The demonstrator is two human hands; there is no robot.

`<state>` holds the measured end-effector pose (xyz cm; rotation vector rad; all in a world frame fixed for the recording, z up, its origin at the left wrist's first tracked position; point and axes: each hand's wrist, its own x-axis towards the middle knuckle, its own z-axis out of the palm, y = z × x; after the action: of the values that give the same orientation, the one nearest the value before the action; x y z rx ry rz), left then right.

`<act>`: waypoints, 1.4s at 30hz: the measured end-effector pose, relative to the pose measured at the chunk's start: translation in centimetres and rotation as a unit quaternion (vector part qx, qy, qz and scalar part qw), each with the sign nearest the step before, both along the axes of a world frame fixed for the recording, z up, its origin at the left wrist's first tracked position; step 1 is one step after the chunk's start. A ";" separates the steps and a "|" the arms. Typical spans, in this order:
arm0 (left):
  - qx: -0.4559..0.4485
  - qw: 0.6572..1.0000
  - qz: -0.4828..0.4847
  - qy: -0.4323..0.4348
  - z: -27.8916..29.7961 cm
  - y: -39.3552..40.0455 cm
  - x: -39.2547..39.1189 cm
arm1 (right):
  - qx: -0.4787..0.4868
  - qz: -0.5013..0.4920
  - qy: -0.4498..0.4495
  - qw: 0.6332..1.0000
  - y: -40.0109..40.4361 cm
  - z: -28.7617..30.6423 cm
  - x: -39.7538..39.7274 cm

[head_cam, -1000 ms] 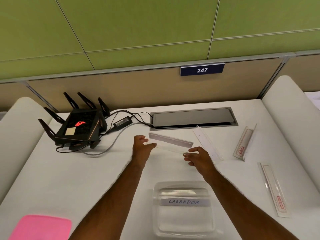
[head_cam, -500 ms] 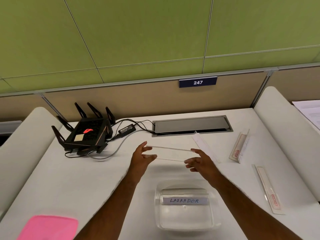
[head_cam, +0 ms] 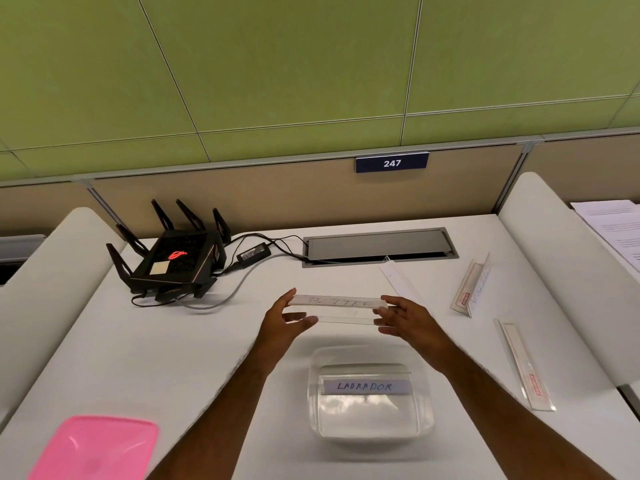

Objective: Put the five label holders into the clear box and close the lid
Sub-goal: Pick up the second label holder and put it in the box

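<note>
Both arms are stretched forward over the white desk (head_cam: 194, 358), forearms converging. The left hand (head_cam: 282, 323) pinches one end of a clear label holder (head_cam: 337, 306), thumb below and fingers above; the right hand (head_cam: 405, 317) pinches the other end the same way. The holder sits level between them, lifted above the desk, its faint handwritten strip facing up. Just nearer the person, under the hands, sits the clear box (head_cam: 370, 417), open, with a holder reading LABRADOR (head_cam: 365, 386) already inside. Off to the right, three more holders lie on the desk: one (head_cam: 398, 280) by the cable hatch (head_cam: 379, 245), one propped (head_cam: 469, 285), one flat (head_cam: 526, 365). The pink lid (head_cam: 93, 448) rests at near left, the black router (head_cam: 176, 254) beyond.
</note>
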<state>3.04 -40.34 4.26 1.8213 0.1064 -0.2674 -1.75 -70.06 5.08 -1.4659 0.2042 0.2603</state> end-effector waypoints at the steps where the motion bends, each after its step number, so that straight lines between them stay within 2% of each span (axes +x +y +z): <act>1: 0.003 1.000 -0.009 0.004 0.0 0.1 -0.2 | -0.005 0.001 -0.002 1.000 -0.1 -0.1 -0.2; 8: -0.044 0.999 -0.002 0.032 -0.6 0.2 -1.1 | -0.021 0.028 0.001 0.999 -0.9 -0.4 -0.8; 15: -0.008 0.999 -0.033 0.003 -0.5 0.9 -1.2 | -0.027 0.046 0.005 0.999 -2.2 -0.9 -0.9; 22: 0.016 0.997 -0.066 -0.021 -0.6 1.5 -1.1 | -0.155 0.109 -0.030 0.981 -3.3 -1.0 -0.5; 31: 0.035 0.995 -0.072 -0.067 -0.8 0.6 -1.2 | -0.204 0.120 -0.046 0.970 -3.8 -2.0 -0.4; 37: 0.053 0.992 -0.076 -0.082 -1.0 0.2 -1.3 | -0.324 0.127 -0.103 0.932 -4.1 -1.9 -0.7; 42: 0.059 0.992 -0.074 -0.086 -1.1 0.1 -1.4 | -0.359 0.125 -0.122 0.917 -4.1 -1.8 -0.6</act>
<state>1.69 -40.24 3.21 1.9657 -0.1363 -0.2106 -2.33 -74.20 3.25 -2.2443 -0.1120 0.2126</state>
